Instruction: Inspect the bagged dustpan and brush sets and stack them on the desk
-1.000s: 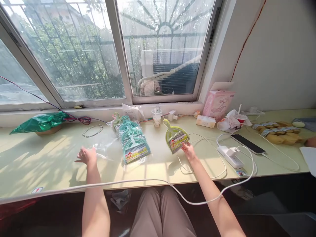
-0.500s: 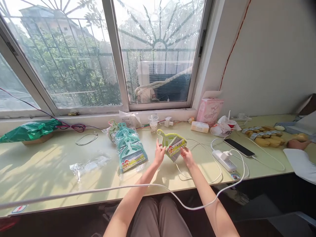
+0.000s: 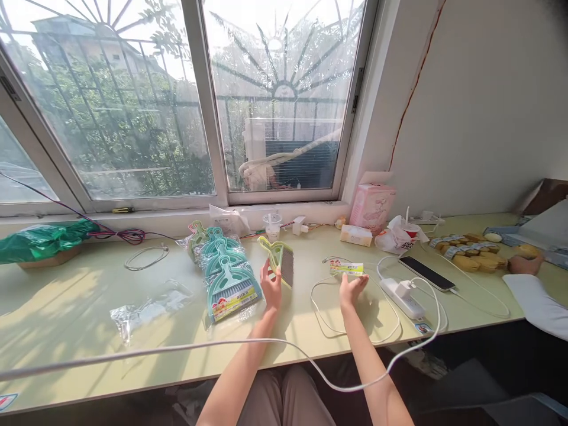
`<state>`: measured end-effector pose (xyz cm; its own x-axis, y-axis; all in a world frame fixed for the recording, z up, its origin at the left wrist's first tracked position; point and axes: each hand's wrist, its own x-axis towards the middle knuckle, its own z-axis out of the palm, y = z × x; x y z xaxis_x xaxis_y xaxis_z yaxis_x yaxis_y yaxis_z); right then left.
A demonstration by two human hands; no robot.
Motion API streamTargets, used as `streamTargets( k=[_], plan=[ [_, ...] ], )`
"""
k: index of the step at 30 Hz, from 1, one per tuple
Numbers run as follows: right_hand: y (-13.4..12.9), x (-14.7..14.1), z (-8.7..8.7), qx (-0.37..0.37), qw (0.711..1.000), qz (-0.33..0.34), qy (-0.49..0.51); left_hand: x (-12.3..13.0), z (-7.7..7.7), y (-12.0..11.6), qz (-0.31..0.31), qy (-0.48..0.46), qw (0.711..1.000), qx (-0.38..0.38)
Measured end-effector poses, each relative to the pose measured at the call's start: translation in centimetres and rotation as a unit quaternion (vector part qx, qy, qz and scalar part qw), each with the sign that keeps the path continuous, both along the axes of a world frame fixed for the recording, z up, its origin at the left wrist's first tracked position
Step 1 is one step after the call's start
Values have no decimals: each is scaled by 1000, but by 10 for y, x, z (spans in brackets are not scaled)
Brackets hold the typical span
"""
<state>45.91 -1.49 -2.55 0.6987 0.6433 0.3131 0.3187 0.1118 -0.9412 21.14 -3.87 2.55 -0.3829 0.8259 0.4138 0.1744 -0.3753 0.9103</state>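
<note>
My left hand (image 3: 270,285) grips a yellow-green dustpan (image 3: 274,253) with its small brush (image 3: 287,267), tilted so that the grey bristles face right. A printed label card (image 3: 347,268) is at the fingers of my right hand (image 3: 352,289), apart from the set; its grip is partly hidden behind the hand. Left of my left hand lies an overlapping row of teal dustpan-and-brush sets (image 3: 233,290) in clear plastic, the nearest with a similar label. A greener wrapped set (image 3: 197,239) lies at the back of that row.
Crumpled clear plastic (image 3: 151,305) lies on the left of the table. A white cable (image 3: 284,341) crosses in front of my forearms. To the right are a power strip (image 3: 403,297), a phone (image 3: 426,273) and another person's hand (image 3: 526,263). A cup (image 3: 272,226) stands behind.
The label card has come away from the dustpan and brush and moved right with my right hand. My left hand has shifted left with the set and turned it.
</note>
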Motion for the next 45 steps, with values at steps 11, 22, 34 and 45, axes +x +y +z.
streamTargets(
  k=[11,22,34,45],
  plan=[
    [-31,-75,46,62,944,293,-137,17,-10,-14,-150,85,984,37],
    [-15,-85,76,-10,961,242,-134,10,-11,-14,-205,135,967,67],
    [-39,10,146,-103,916,387,-27,-30,-2,28,38,-68,995,-55],
    [-40,18,85,-377,801,234,-401,-15,-24,29,-74,16,992,-102]
  ],
)
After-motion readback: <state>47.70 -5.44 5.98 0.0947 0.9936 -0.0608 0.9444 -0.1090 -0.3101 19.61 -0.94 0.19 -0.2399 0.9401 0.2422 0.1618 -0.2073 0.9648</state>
